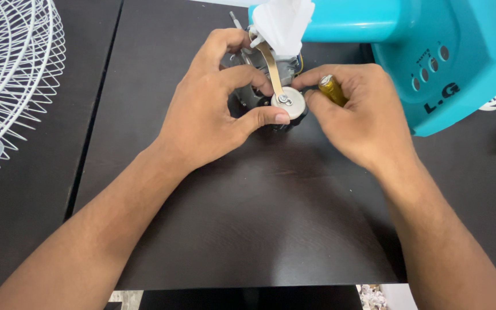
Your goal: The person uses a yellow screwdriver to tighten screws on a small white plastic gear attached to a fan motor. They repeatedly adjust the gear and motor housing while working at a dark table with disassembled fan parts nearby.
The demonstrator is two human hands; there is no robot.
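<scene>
The small white disc (pixel 289 103) on the rigid motor assembly (pixel 259 86), likely light and fiddly, is pinched by the left hand (pixel 213 109); a yellow-handled screwdriver (pixel 333 89) is gripped in the closed right hand (pixel 363 115).

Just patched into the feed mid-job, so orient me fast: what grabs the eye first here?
Both hands meet at centre over a small fan motor assembly: the left hand pinches a round white disc on it, and the right hand has a yellow-handled tool in its grip. A turquoise fan body fills the upper right, and a white wire fan guard lies far left on the dark table.
</scene>
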